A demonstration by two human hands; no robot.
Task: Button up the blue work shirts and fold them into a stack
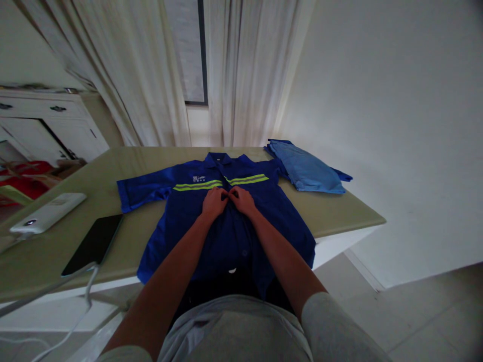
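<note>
A dark blue work shirt (196, 221) with yellow-and-grey reflective stripes lies face up on the table, collar away from me and lower hem hanging over the near edge. My left hand (215, 202) and my right hand (242, 200) meet at its front opening, just below the chest stripes. Both pinch the shirt's front edges there, fingertips close together. Whether a button sits between the fingers is hidden. Below my hands the front placket runs down toward the hem.
A folded light blue garment (305, 168) lies at the table's right, overlapping the shirt's sleeve. On the left are a black phone (92, 245) with a white cable and a white power bank (51, 213). The table (339, 216) meets curtains behind and a wall at right.
</note>
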